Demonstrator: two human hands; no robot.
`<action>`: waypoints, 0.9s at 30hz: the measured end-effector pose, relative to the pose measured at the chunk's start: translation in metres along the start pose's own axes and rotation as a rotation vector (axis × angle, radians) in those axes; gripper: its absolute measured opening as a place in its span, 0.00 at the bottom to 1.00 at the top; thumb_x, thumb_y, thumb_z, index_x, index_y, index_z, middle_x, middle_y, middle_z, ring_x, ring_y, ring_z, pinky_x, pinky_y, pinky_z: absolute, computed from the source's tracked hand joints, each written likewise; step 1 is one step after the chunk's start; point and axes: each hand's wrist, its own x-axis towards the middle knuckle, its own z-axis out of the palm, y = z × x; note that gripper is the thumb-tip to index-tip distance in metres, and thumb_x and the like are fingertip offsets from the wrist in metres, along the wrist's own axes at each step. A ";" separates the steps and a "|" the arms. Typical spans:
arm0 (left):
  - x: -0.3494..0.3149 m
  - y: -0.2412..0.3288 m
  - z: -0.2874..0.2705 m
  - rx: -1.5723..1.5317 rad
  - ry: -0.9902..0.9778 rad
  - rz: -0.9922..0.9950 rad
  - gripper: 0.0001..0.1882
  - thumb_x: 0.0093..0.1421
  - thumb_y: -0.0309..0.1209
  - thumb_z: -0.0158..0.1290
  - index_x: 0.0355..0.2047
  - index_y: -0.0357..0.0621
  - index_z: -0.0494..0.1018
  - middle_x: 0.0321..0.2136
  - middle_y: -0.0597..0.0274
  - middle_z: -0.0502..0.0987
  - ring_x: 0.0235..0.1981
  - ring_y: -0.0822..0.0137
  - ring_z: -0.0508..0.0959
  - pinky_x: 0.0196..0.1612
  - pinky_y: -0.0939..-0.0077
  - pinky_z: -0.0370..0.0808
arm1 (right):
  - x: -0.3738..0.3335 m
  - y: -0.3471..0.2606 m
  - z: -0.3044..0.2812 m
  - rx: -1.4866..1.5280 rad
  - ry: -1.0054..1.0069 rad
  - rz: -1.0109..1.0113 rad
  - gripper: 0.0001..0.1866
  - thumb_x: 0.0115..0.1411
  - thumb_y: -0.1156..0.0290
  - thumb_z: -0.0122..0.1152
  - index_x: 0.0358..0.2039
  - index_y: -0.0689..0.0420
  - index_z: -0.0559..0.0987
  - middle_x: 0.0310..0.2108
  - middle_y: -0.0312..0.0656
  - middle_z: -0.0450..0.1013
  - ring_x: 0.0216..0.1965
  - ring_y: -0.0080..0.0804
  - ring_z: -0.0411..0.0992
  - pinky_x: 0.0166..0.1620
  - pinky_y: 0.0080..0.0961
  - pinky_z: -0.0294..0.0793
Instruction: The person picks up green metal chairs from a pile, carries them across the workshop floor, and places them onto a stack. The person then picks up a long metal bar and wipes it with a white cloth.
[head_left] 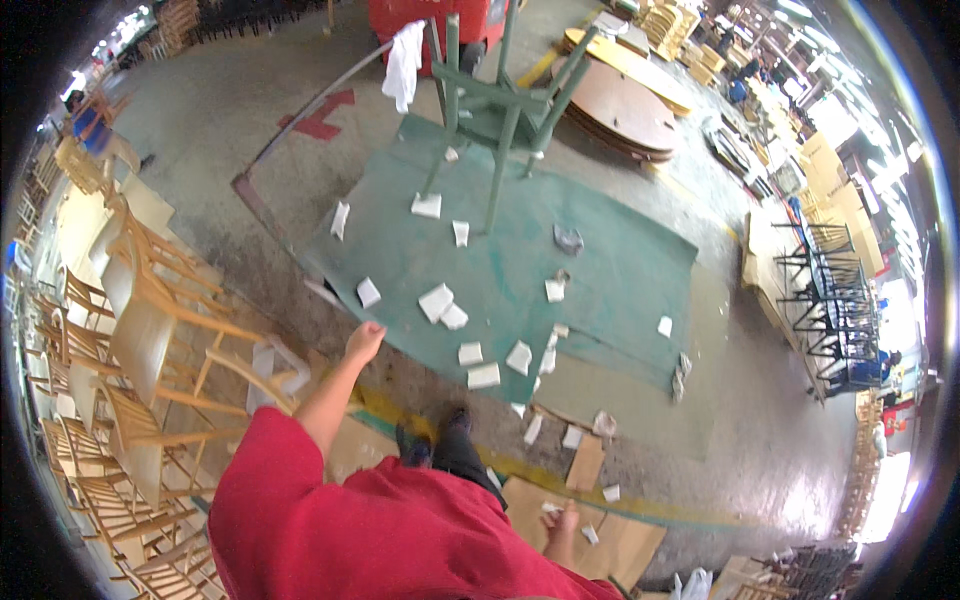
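Observation:
My left hand (367,341) hangs with its fingers curled at the near left edge of a green mat (600,290); nothing shows in it. Low down, my right hand (562,524) is over brown cardboard (625,552). A small white piece (551,507) shows right at its fingertips; whether they grip it I cannot tell. White paper-like scraps (435,302) lie scattered over the mat. On the mat's far part stands a green-painted wooden piece of furniture (490,110) with long legs pointing up. A grey crumpled cloth (568,238) lies right of it.
Light wooden chairs (150,330) crowd the left side. A bent metal bar (300,115) with a white cloth (404,66) runs along the mat's left. A red machine (400,20) stands behind; stacked round boards (620,105) lie far right. Black chairs (825,270) stand right.

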 end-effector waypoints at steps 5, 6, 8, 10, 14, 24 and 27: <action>0.009 -0.025 -0.033 -0.304 -0.162 -0.397 0.18 0.66 0.50 0.55 0.41 0.50 0.71 0.29 0.63 0.77 0.18 0.67 0.76 0.18 0.69 0.70 | 0.136 -0.194 0.164 -0.021 -0.045 -0.238 0.38 0.62 0.41 0.59 0.65 0.45 0.60 0.54 0.50 0.69 0.41 0.48 0.73 0.37 0.52 0.79; 0.007 -0.031 -0.049 -0.239 -0.165 -0.416 0.20 0.65 0.51 0.55 0.44 0.47 0.73 0.32 0.64 0.79 0.25 0.65 0.80 0.24 0.65 0.75 | 0.133 -0.221 0.223 0.000 -0.049 -0.167 0.37 0.63 0.43 0.59 0.66 0.45 0.60 0.55 0.48 0.67 0.45 0.49 0.72 0.38 0.50 0.78; 0.027 -0.030 -0.080 -0.197 -0.145 -0.555 0.23 0.65 0.53 0.55 0.46 0.48 0.73 0.33 0.63 0.80 0.26 0.65 0.81 0.25 0.64 0.76 | 0.124 -0.301 0.354 0.037 -0.178 -0.137 0.37 0.62 0.45 0.61 0.66 0.45 0.60 0.58 0.46 0.65 0.50 0.49 0.70 0.40 0.48 0.77; 0.069 0.007 -0.113 -0.136 -0.122 -0.537 0.23 0.65 0.53 0.55 0.46 0.48 0.73 0.33 0.63 0.79 0.26 0.66 0.81 0.24 0.65 0.75 | 0.120 -0.358 0.447 0.023 -0.323 -0.188 0.38 0.61 0.43 0.62 0.66 0.44 0.61 0.61 0.44 0.63 0.53 0.49 0.68 0.42 0.47 0.77; 0.217 0.089 -0.157 -0.273 -0.018 -0.353 0.21 0.65 0.51 0.56 0.45 0.47 0.72 0.31 0.65 0.77 0.24 0.69 0.78 0.19 0.73 0.70 | 0.073 -0.494 0.628 -0.032 -0.590 -0.370 0.45 0.58 0.40 0.65 0.70 0.38 0.55 0.67 0.46 0.57 0.60 0.53 0.64 0.48 0.50 0.75; 0.576 0.391 -0.186 -0.442 0.214 0.393 0.39 0.61 0.58 0.59 0.59 0.39 0.66 0.48 0.52 0.77 0.50 0.64 0.75 0.54 0.69 0.71 | -0.085 -0.691 0.869 -0.079 -0.538 -0.656 0.63 0.50 0.38 0.72 0.74 0.33 0.39 0.71 0.50 0.51 0.59 0.54 0.65 0.48 0.48 0.76; 0.657 0.438 -0.190 -0.455 0.276 0.494 0.48 0.57 0.61 0.60 0.65 0.36 0.60 0.61 0.37 0.66 0.63 0.49 0.68 0.62 0.60 0.66 | -0.102 -0.695 0.924 -0.069 -0.435 -0.637 0.67 0.46 0.40 0.76 0.74 0.31 0.36 0.69 0.52 0.54 0.52 0.53 0.71 0.44 0.47 0.77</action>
